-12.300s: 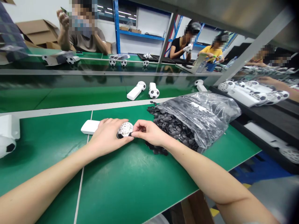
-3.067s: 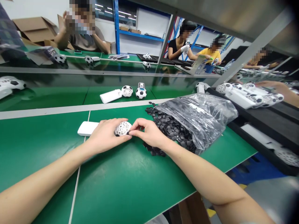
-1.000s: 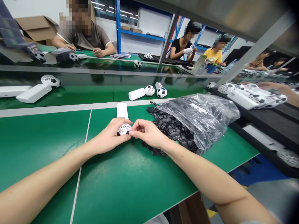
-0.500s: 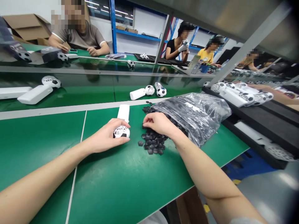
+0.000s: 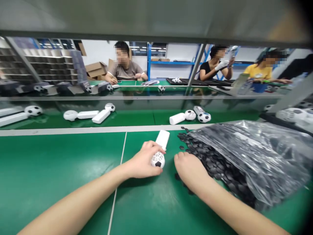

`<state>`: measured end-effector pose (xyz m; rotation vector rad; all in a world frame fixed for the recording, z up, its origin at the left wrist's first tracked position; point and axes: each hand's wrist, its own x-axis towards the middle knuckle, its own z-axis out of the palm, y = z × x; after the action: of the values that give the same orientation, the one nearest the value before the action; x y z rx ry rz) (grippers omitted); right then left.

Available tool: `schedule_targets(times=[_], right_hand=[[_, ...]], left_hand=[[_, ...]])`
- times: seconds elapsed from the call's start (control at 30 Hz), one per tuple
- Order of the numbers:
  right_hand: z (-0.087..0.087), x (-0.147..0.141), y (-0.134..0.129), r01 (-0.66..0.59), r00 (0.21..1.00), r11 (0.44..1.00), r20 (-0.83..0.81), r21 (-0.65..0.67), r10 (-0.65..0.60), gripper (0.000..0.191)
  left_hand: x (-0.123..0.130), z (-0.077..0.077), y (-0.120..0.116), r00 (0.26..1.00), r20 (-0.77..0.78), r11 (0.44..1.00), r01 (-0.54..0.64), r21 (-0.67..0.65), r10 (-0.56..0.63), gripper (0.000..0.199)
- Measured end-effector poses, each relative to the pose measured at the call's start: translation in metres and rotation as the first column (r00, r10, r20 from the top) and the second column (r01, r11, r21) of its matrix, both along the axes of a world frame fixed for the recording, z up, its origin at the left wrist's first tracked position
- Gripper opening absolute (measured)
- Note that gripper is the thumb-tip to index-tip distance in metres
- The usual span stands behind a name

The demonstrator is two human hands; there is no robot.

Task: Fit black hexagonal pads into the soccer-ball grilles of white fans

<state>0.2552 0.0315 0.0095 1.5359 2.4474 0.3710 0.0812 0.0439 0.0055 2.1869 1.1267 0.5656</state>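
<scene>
My left hand (image 5: 146,160) is curled round the ball end of a white soccer-ball device (image 5: 158,160), whose flat white handle (image 5: 163,139) points away from me on the green table. The ball has open lattice cells, and a black patch shows on its near side. Just right of it, my right hand (image 5: 190,168) is closed, knuckles up, over the pile of black pentagon pieces (image 5: 217,166). Its fingertips face down and are hidden, so whatever they pinch cannot be made out. The pieces spill from a clear plastic bag (image 5: 266,160).
Beyond the table's pale edge strip (image 5: 73,131), a green conveyor carries several similar devices, among them a white one with a ball head (image 5: 101,116). A dark tray (image 5: 274,119) stands at the right. People sit at the far bench (image 5: 137,83). A shelf (image 5: 146,19) hangs overhead.
My view has swung left and tilted up, so everything sits further right and lower. My left hand keeps its grip on the device. My right hand has turned knuckles up.
</scene>
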Motion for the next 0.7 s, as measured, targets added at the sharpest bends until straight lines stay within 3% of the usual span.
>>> schedule_targets(times=[0.13,0.23,0.37,0.43,0.53,0.6,0.7], right_hand=[[-0.003,-0.001,-0.001,-0.019,1.000,1.000,0.014,0.012,0.019,0.020],[-0.006,0.011,0.008,0.003,0.998,1.000,-0.062,0.028,-0.001,0.021],[-0.005,0.032,0.021,0.019,0.941,0.999,-0.339,0.046,-0.002,0.027],[-0.003,0.035,0.023,-0.028,0.813,0.999,-0.581,0.034,0.043,0.022],[0.000,0.031,0.020,-0.158,0.479,0.986,-0.878,-0.058,0.025,0.010],[0.000,0.025,0.018,-0.265,0.301,0.958,-0.953,-0.112,-0.028,0.006],[-0.001,0.021,0.016,-0.327,0.209,0.938,-0.977,-0.113,-0.045,0.006]], left_hand=[[-0.001,0.004,0.000,0.999,0.009,0.999,0.039,0.010,-0.039,0.048],[-0.003,0.004,0.000,0.998,0.002,0.998,0.061,0.014,-0.061,0.052],[-0.006,0.005,-0.001,0.994,-0.045,0.992,-0.105,-0.068,0.102,0.066],[-0.008,0.007,0.000,0.994,-0.051,0.988,-0.104,-0.116,0.099,0.063],[-0.012,0.010,0.002,1.000,-0.030,0.989,-0.012,-0.148,0.007,0.058],[-0.014,0.010,0.006,0.999,-0.013,0.985,0.047,-0.165,-0.050,0.057],[-0.016,0.010,0.010,0.995,-0.003,0.979,0.095,-0.178,-0.097,0.055]])
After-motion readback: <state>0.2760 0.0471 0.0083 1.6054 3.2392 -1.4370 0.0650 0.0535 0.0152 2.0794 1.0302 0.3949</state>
